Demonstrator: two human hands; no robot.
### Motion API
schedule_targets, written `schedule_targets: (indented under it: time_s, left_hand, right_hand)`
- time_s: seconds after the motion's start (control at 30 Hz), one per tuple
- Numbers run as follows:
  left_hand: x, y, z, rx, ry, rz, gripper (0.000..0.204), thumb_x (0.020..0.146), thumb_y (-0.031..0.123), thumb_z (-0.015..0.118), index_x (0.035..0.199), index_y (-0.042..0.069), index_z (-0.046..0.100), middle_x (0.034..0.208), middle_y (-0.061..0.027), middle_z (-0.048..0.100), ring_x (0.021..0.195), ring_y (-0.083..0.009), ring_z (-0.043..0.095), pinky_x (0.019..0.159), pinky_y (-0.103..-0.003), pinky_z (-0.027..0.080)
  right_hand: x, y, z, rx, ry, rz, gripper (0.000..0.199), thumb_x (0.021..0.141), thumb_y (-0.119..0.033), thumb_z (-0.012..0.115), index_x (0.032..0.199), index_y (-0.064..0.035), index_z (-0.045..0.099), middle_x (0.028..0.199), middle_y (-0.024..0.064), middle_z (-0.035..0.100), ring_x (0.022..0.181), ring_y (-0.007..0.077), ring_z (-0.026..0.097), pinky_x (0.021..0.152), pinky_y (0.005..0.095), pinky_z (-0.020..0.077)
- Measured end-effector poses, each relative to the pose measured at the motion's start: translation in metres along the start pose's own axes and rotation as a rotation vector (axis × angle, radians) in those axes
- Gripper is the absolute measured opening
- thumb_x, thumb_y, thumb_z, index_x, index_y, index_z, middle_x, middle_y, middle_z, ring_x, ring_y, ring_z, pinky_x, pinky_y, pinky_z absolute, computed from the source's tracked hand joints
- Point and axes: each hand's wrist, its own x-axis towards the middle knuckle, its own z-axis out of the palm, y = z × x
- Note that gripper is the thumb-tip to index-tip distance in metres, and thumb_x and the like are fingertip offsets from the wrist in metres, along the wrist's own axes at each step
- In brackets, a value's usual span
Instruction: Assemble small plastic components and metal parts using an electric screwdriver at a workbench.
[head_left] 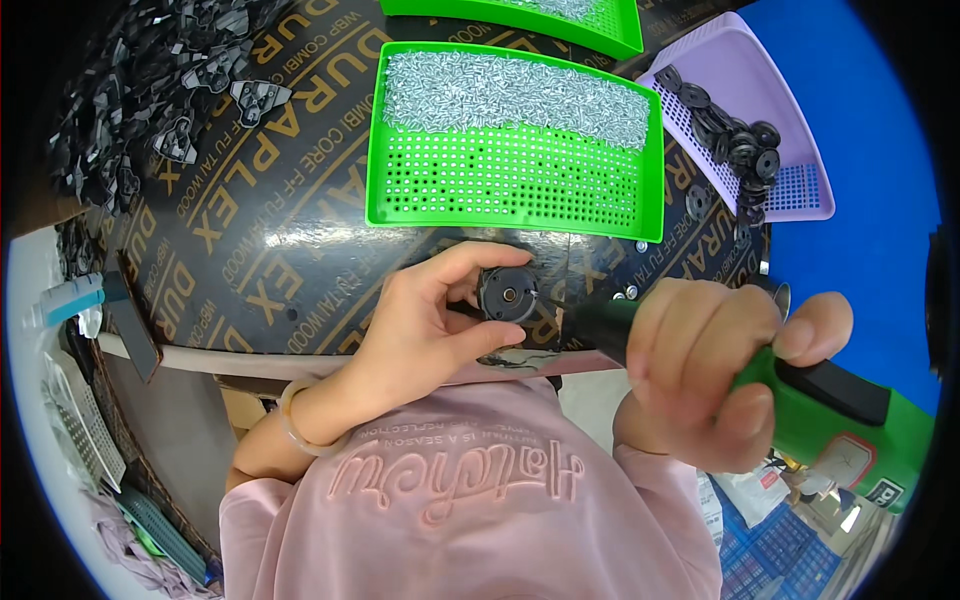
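Black round part (509,295), above the table (300,260) by its near edge, just off the green basket's (377,150) near side. Probably light, stiff plastic; not very fragile, smooth enough to twist or slip. Best taken by the rim, face left free. Left hand (425,310): thumb and forefinger clamped on opposite rim sides, spread to its width. Right hand (705,365): fingers curled round the power screwdriver (845,420); can't tell if its tip touches the part.

Gold lettering (262,300) all over the table (330,240), raised pink script (455,480) on the shirt (470,560), plus a badge (884,494) on the driver (800,412).
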Motion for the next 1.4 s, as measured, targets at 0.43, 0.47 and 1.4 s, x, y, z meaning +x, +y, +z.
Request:
schedule_targets:
  time_s: [0.43,0.47,1.4]
  left_hand:
    - [-0.001,0.004,0.008,-0.003,0.065,-0.045,0.053,0.079,-0.013,0.072,0.129,0.001,0.059,0.100,-0.0075,0.069,0.091,-0.0100,0.065,0.076,-0.025,0.059]
    - [0.000,0.004,0.009,0.000,0.075,-0.042,0.052,0.079,-0.013,0.072,0.128,0.000,0.060,0.099,-0.0081,0.069,0.090,-0.0097,0.065,0.075,-0.025,0.059]
    - [0.004,-0.004,0.011,0.001,0.054,-0.060,0.050,0.083,-0.010,0.071,0.127,0.000,0.050,0.102,-0.0075,0.065,0.092,-0.0114,0.064,0.074,-0.026,0.056]
  right_hand:
    - [-0.001,0.000,0.000,-0.030,-0.033,0.065,0.030,0.098,-0.015,0.063,0.119,-0.0113,0.041,0.067,0.0030,0.055,0.053,0.0149,0.051,0.054,0.0316,0.0447]
    - [-0.002,0.002,0.001,-0.015,-0.012,0.054,0.030,0.098,-0.015,0.063,0.119,-0.0113,0.041,0.067,0.0033,0.055,0.052,0.0148,0.051,0.054,0.0317,0.0446]
    - [0.029,0.061,-0.034,-0.173,0.409,-0.181,0.029,0.089,0.002,0.060,0.114,0.0009,0.044,0.058,0.0059,0.051,0.042,0.0129,0.045,0.049,0.0314,0.0461]
